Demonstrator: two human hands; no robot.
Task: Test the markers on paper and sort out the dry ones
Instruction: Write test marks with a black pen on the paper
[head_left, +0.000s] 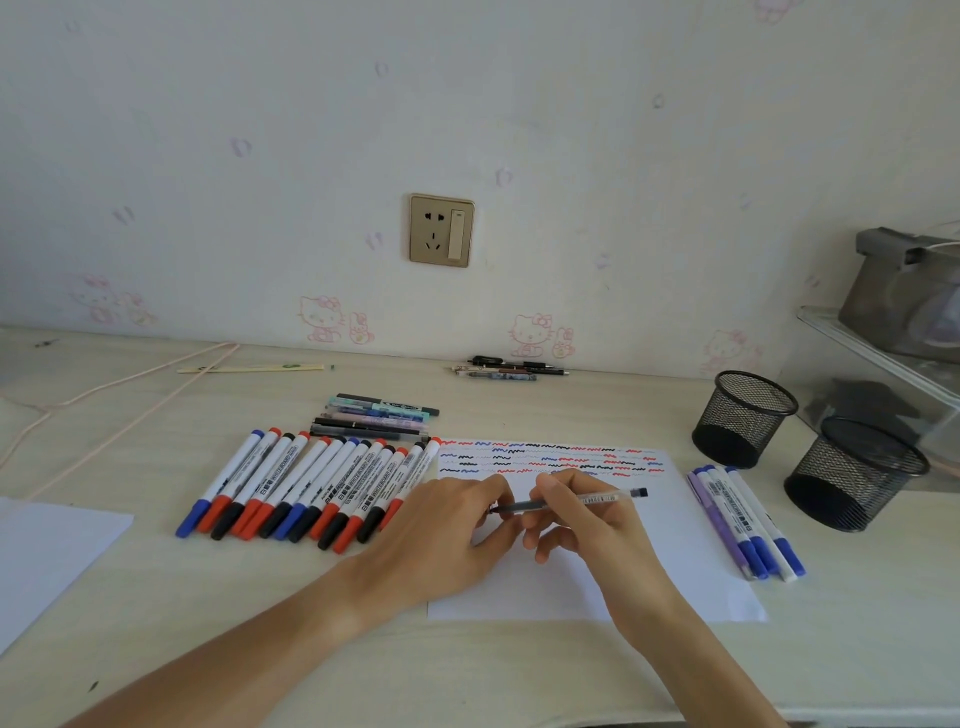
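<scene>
markers are the subject here, and the one under test is a slim black pen (571, 502) held at centre frame, just above a white sheet of paper (696, 540). its long axis runs nearly level across the picture, the dark tip end to the left and the butt end pointing right. the right hand (582, 519) curls around the middle of the barrel, thumb on top. the left hand (452, 535) meets it from the left, fingertips pinching the tip end, where the cap would sit, though whether a cap is on cannot be told. both hands hover over the middle of the paper, so the pen lies between them, the right hand carrying it.

the paper's upper part carries rows of red, blue and black squiggles (550, 457). left of the paper, a row of whiteboard markers (306, 488) with red, blue and black caps lies side by side on the surface (156, 613). above them sits a small bundle of thinner pens (379, 415). right of the paper lies a smaller group of blue-capped markers (748, 525), and beyond it two black mesh cups (743, 418). a few more pens (506, 368) rest by the wall, below a socket (441, 230). the next move likely turns on pulling the two hands apart along the pen's axis.
</scene>
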